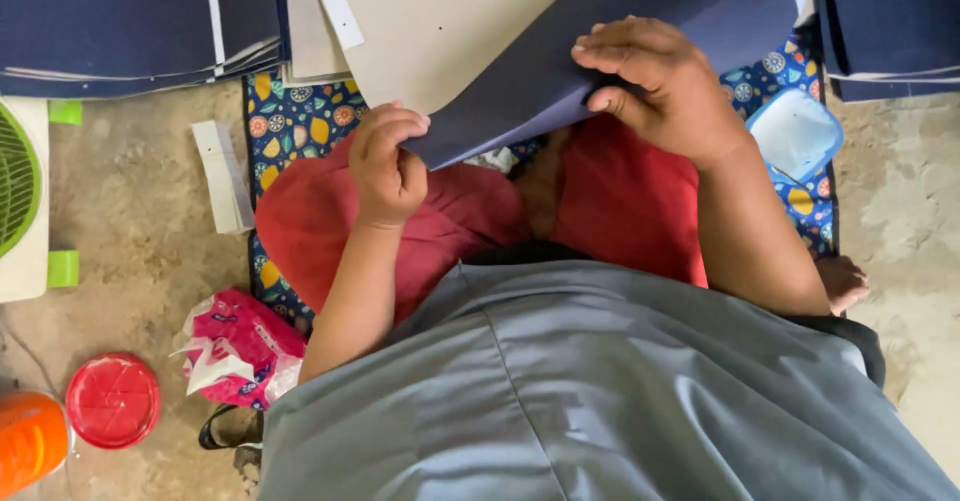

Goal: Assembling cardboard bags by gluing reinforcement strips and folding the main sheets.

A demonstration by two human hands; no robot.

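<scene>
At the bottom of the frame is a grey shirt (600, 391), and above it red trousers (620, 201). In the centre the left hand (388, 166) pinches the lower edge of a dark blue sheet (600, 41), fingers closed on it. The right hand (665, 86) presses its curled fingers on the same sheet (it bends upward to the upper right). Behind it lies a grey board (440, 21). At lower left are a red lid (112, 399) and a pink packet (240, 346).

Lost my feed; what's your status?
Both hands, left and right, gripping the dark blue sheet at its bent edge. Sheet curled over lap. Nothing blocking.
</scene>
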